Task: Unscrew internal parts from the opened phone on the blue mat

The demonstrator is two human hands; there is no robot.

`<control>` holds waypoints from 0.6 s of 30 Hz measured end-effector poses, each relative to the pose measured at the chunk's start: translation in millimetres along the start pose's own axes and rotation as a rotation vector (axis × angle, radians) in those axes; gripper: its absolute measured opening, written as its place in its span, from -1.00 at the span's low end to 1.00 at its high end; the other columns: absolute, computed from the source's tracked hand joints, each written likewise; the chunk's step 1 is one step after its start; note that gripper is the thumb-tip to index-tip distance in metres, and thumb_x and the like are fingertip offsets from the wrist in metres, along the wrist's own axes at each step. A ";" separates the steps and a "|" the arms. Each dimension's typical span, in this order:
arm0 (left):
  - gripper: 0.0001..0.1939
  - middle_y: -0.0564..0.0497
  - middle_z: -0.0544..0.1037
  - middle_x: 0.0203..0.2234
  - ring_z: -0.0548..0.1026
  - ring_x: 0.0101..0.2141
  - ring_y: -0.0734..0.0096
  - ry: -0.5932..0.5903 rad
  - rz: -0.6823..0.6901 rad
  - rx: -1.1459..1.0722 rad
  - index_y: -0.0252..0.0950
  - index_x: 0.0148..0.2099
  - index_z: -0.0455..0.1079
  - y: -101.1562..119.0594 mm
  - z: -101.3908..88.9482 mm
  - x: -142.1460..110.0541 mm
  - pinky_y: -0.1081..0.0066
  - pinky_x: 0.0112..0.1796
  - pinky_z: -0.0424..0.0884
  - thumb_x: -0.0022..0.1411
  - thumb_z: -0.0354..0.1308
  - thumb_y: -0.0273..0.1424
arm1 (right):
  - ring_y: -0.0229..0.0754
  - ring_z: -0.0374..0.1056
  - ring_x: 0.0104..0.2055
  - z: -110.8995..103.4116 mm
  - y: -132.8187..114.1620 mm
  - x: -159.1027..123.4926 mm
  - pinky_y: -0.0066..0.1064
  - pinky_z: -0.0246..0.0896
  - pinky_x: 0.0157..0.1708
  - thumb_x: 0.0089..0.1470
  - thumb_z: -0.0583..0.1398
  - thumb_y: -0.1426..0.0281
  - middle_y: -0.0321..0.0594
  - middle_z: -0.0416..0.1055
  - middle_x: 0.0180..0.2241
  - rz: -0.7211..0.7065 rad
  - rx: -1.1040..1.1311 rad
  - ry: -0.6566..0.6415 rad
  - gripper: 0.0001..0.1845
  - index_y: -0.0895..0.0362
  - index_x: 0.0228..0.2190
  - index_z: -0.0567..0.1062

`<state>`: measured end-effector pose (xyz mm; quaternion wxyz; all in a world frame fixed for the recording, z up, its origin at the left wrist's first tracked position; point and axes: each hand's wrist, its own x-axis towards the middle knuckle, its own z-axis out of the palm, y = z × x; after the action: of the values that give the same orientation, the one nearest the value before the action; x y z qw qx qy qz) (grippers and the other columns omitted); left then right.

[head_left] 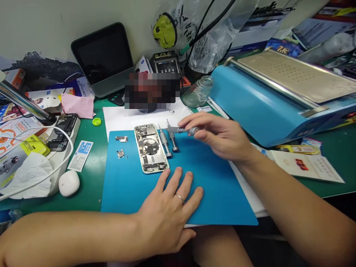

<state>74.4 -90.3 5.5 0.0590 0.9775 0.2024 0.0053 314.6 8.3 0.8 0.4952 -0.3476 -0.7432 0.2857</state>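
My left hand [171,211] rests palm down on the blue mat [217,200], fingers spread, a ring on one of them. Its fingertips reach close to the lower end of an opened phone [151,148] with its inner parts exposed. My right hand [222,135] grips a grey screwdriver [178,129] between thumb and fingers, tip pointing left over the mat. Beneath it lie two more screwdrivers, a silver-grey one [164,141] and a darker one [172,140], beside the phone. Left of the phone are a small metal plate [121,139] and another small phone part [120,153].
A blue machine with a metal plate [261,100] stands at right, next to a glass jar [198,91]. At the back is a dark-screened display [102,55]. A white cable [71,148], an earbud case [69,183] and another opened phone [62,129] lie left. Blurred blocks hide something behind the mat.
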 end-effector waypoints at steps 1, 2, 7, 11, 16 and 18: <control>-0.15 -0.39 0.11 0.46 0.09 0.42 -0.33 0.001 0.000 0.000 -0.44 0.48 0.05 0.0 0.4 -0.1 -0.13 0.33 -0.03 0.40 0.11 0.01 | -0.07 0.55 0.00 -0.5 -0.4 0.4 -0.23 0.50 -0.08 0.27 0.30 0.16 -0.16 0.63 -0.11 0.014 0.062 0.089 -0.83 -0.06 -0.18 0.63; -0.15 -0.39 0.10 0.46 0.09 0.43 -0.33 0.002 0.000 0.001 -0.44 0.49 0.05 -0.1 0.8 -0.2 -0.13 0.33 -0.03 0.40 0.11 0.01 | -0.08 0.56 -0.02 -1.1 -0.1 0.7 -0.27 0.49 -0.15 0.26 0.31 0.14 -0.15 0.63 -0.13 0.032 0.112 0.182 -0.82 -0.05 -0.19 0.62; -0.13 -0.38 0.11 0.46 0.10 0.42 -0.32 0.010 -0.002 0.014 -0.43 0.49 0.04 0.0 1.2 -0.4 -0.14 0.33 -0.02 0.39 0.12 0.02 | -0.14 0.53 -0.23 -4.4 7.8 1.1 -0.31 0.42 -0.30 0.21 0.34 0.07 -0.12 0.61 -0.22 0.104 0.077 0.526 -0.71 0.02 -0.25 0.59; -0.15 -0.36 0.11 0.46 0.09 0.43 -0.31 0.009 -0.008 0.014 -0.42 0.49 0.04 0.2 0.1 -0.9 -0.17 0.32 0.00 0.41 0.10 0.02 | -0.15 0.52 -0.27 0.0 12.7 0.2 -0.31 0.47 -0.32 0.24 0.30 0.06 -0.16 0.58 -0.27 0.211 0.074 0.404 -0.71 0.01 -0.27 0.56; -0.15 -0.37 0.09 0.47 0.08 0.43 -0.30 0.004 -0.006 0.006 -0.43 0.50 0.02 0.5 0.3 -1.3 -0.17 0.33 -0.04 0.41 0.09 0.02 | -0.13 0.54 -0.18 8.2 15.7 -1.4 -0.31 0.54 -0.32 0.31 0.22 0.07 -0.25 0.57 -0.21 0.220 0.132 0.328 -0.78 -0.08 -0.21 0.53; -0.15 -0.37 0.09 0.47 0.08 0.43 -0.30 0.006 -0.004 0.004 -0.43 0.50 0.02 0.2 0.9 -1.3 -0.17 0.34 -0.05 0.41 0.08 0.01 | -0.13 0.55 -0.18 10.3 17.5 -1.4 -0.30 0.54 -0.33 0.33 0.21 0.09 -0.26 0.57 -0.22 0.199 0.151 0.314 -0.80 -0.09 -0.21 0.52</control>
<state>73.3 -91.1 4.7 0.0564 0.9772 0.2048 0.0077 309.4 16.8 -17.0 0.5992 -0.4215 -0.5953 0.3302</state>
